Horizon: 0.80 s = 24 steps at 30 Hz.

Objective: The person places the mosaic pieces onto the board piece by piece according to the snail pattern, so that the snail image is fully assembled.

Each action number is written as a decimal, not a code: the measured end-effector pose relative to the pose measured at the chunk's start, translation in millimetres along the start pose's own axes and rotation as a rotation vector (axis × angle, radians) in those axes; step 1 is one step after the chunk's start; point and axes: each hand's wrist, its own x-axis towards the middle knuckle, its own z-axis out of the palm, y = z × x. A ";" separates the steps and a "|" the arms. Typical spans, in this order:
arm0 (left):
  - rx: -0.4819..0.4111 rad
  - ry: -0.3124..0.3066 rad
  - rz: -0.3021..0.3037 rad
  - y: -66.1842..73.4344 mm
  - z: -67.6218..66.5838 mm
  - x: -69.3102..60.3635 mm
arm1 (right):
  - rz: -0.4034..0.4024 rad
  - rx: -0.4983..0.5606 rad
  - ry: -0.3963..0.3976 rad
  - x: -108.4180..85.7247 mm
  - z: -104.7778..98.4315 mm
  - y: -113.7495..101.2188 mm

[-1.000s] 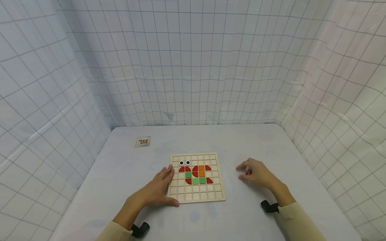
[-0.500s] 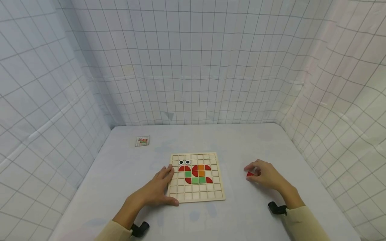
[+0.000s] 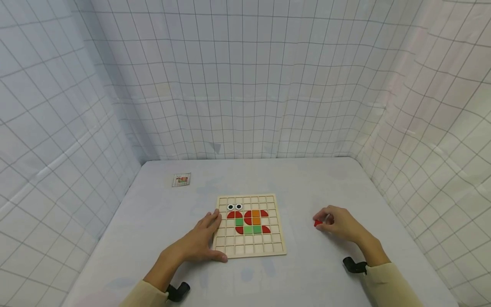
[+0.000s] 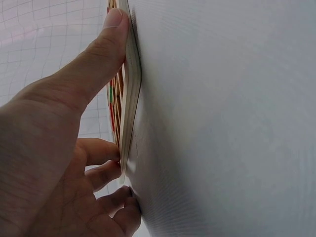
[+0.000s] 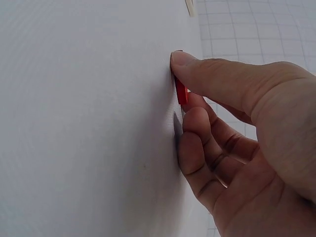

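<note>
On the table lies a wooden grid board (image 3: 249,250) with red, green and orange tiles and two round eye pieces in its cells. My left hand (image 3: 199,239) rests along the board's left edge, its thumb on the near corner and fingertips on the side farther back. In the left wrist view the thumb (image 4: 94,64) lies over the frame. To the right of the board, my right hand (image 3: 339,222) pinches a small red tile (image 3: 317,223) low at the table. In the right wrist view the thumb partly hides this red tile (image 5: 181,92).
A small picture card (image 3: 181,179) with a similar coloured figure lies at the back left of the table (image 3: 245,285). White grid-patterned curtains (image 3: 245,85) enclose the table at the back and sides.
My right hand has moved right, away from the board, with the red tile, which has turned in the fingers. The left hand and the board have stayed in place.
</note>
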 end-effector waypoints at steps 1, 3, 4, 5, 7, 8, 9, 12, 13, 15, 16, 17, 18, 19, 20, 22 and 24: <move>0.000 0.000 0.001 -0.3 0.0 0.1 | 0.001 0.001 0.000 0.2 0.1 -0.3; 0.002 0.000 0.001 -0.4 0.0 0.1 | 0.000 -0.005 0.002 0.8 0.4 -0.6; 0.003 0.000 0.002 -0.5 -0.1 0.1 | -0.001 -0.007 0.003 1.1 0.6 -1.0; 0.003 0.000 0.003 -0.5 -0.3 0.2 | 0.000 -0.009 0.005 1.4 0.9 -1.5; 0.003 0.000 0.004 -0.4 -0.6 0.2 | 0.002 -0.013 0.010 1.8 1.5 -2.5; 0.003 0.000 0.004 -0.3 -0.7 0.2 | 0.001 -0.019 0.014 2.1 2.0 -3.1; 0.002 0.000 0.005 -0.5 -0.6 0.3 | 0.001 -0.022 0.019 2.5 2.6 -3.5; 0.001 -0.001 0.006 -1.1 0.0 0.6 | -0.001 -0.035 0.033 3.7 4.5 -4.8; 0.001 -0.001 0.007 -1.3 0.2 0.7 | -0.003 -0.041 0.040 4.4 5.3 -5.2; 0.004 0.001 0.009 -1.4 0.5 0.8 | -0.006 -0.050 0.052 5.7 6.7 -6.1; 0.007 0.002 0.009 -1.2 0.5 0.8 | -0.007 -0.051 0.057 6.5 7.3 -6.5; 0.009 0.004 0.009 -1.1 0.5 0.9 | -0.007 -0.050 0.059 7.3 8.1 -7.1; 0.010 0.004 0.009 -0.8 0.3 0.9 | -0.007 -0.045 0.060 8.1 8.9 -7.7; 0.012 0.006 0.008 -0.7 0.3 1.0 | -0.007 -0.039 0.060 8.9 9.7 -8.5; 0.013 0.006 0.008 -0.5 0.1 1.1 | -0.008 -0.033 0.057 9.7 10.5 -9.2; 0.014 0.007 0.012 0.1 -0.5 1.0 | -0.021 -0.018 0.051 11.7 12.3 -10.5; 0.012 0.005 0.012 0.5 -0.8 0.9 | -0.032 -0.004 0.045 13.6 13.9 -12.5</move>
